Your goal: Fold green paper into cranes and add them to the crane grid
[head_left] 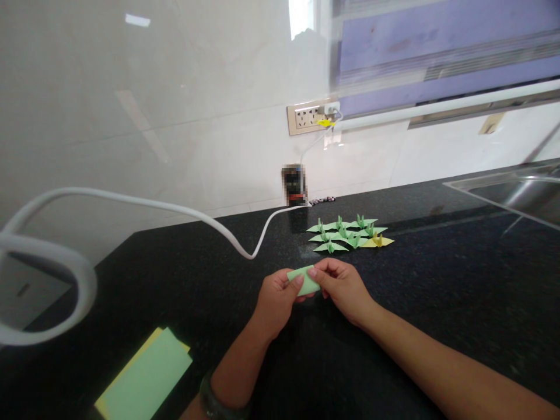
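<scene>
Between my two hands is a small folded piece of light green paper (305, 281), held above the dark counter. My left hand (276, 300) pinches its left side, thumb on top and fingers underneath. At the right edge, my right hand (343, 286) grips the paper between thumb and fingers. Just beyond my hands stand several folded paper cranes in rows, mostly green (342, 232), with a yellow crane (378, 240) at the front right. To the lower left lies a stack of green and yellow paper sheets (146, 373).
A thick white cable (175, 207) loops over the left of the black counter (210, 309). Against the wall leans a pixelated dark object (294, 185) with a cord running to the wall socket (306, 118). A metal sink (520, 192) is at the far right.
</scene>
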Available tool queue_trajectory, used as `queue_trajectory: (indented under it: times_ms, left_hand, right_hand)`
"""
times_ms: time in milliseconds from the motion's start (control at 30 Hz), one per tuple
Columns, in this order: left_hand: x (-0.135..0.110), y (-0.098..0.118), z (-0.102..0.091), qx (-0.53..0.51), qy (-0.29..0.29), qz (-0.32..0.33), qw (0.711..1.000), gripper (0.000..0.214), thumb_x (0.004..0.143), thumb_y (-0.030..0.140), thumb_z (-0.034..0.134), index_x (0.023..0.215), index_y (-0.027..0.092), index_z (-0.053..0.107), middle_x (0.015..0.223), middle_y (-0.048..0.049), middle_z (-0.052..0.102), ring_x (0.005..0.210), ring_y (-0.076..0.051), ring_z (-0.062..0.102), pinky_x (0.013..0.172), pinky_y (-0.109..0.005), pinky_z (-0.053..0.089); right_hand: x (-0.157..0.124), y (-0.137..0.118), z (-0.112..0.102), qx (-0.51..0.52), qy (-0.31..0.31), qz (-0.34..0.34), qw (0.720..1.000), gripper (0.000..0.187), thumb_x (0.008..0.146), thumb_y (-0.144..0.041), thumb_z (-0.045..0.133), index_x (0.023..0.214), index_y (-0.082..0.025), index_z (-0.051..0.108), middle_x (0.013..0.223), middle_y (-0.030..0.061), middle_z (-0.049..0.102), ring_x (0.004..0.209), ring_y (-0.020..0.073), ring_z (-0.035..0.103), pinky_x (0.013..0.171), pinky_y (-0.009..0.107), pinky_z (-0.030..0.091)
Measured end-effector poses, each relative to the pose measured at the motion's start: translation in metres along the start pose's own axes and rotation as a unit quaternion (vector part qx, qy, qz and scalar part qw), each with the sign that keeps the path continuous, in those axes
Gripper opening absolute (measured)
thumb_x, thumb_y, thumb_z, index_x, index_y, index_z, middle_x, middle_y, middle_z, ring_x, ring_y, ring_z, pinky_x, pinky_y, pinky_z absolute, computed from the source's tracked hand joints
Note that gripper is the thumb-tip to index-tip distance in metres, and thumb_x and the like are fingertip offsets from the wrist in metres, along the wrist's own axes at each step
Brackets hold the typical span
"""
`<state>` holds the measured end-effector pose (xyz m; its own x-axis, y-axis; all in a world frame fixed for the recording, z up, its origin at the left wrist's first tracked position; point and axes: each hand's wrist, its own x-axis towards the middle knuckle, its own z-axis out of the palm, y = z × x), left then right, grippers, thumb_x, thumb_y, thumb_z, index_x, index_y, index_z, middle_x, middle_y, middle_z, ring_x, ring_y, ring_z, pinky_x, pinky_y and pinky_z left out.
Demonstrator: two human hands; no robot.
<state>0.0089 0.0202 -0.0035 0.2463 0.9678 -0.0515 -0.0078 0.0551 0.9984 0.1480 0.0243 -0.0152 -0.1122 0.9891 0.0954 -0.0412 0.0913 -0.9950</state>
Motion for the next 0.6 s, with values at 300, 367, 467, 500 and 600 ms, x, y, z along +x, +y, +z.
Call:
queue_trajectory:
  times_ms: [300, 367, 467, 500, 600]
  left_hand:
    - [0.004, -0.006, -0.008, 0.125, 0.034, 0.054, 0.990, 0.024, 0.069, 0.034, 0.054, 0.076, 0.012, 0.061, 0.066, -0.0043, 0.062, 0.059, -0.013, 0.054, 0.055, -0.023, 0.041]
    - [0.004, -0.006, -0.010, 0.173, 0.026, 0.074, 0.982, 0.023, 0.070, 0.033, 0.053, 0.074, 0.013, 0.062, 0.066, -0.0045, 0.061, 0.060, -0.014, 0.054, 0.055, -0.023, 0.040]
    - [0.004, -0.005, -0.012, 0.211, 0.024, 0.093, 0.973, 0.022, 0.071, 0.032, 0.050, 0.070, 0.014, 0.062, 0.062, -0.0032, 0.060, 0.058, -0.013, 0.052, 0.053, -0.022, 0.039]
    - [0.004, -0.004, -0.013, 0.217, 0.031, 0.095, 0.971, 0.023, 0.072, 0.033, 0.049, 0.070, 0.014, 0.062, 0.061, -0.0027, 0.059, 0.057, -0.013, 0.052, 0.052, -0.022, 0.039]
    - [0.004, -0.004, -0.015, 0.223, 0.065, 0.097, 0.968, 0.024, 0.072, 0.033, 0.048, 0.070, 0.014, 0.061, 0.061, -0.0022, 0.058, 0.056, -0.012, 0.051, 0.051, -0.022, 0.038]
  right_hand:
    - [0.003, -0.006, -0.008, -0.165, -0.028, -0.070, 0.983, 0.018, 0.071, -0.030, 0.053, 0.062, -0.014, 0.057, 0.059, 0.0001, 0.055, 0.055, 0.0098, 0.048, 0.051, 0.021, 0.038]
    - [0.003, -0.005, -0.010, -0.192, -0.044, -0.078, 0.977, 0.018, 0.072, -0.029, 0.053, 0.063, -0.014, 0.058, 0.060, 0.0005, 0.055, 0.057, 0.0103, 0.048, 0.052, 0.021, 0.038]
    - [0.002, -0.003, -0.009, -0.187, -0.050, -0.081, 0.978, 0.016, 0.072, -0.029, 0.053, 0.066, -0.014, 0.057, 0.061, 0.0001, 0.054, 0.057, 0.0098, 0.047, 0.053, 0.021, 0.037]
    - [0.002, -0.003, -0.008, -0.175, -0.047, -0.080, 0.980, 0.014, 0.072, -0.029, 0.053, 0.069, -0.015, 0.056, 0.061, -0.0006, 0.053, 0.056, 0.0093, 0.047, 0.052, 0.021, 0.037]
    - [0.001, -0.003, -0.006, -0.174, -0.032, -0.090, 0.980, 0.012, 0.069, -0.026, 0.057, 0.073, -0.016, 0.052, 0.060, -0.0028, 0.049, 0.052, 0.0077, 0.042, 0.047, 0.019, 0.035]
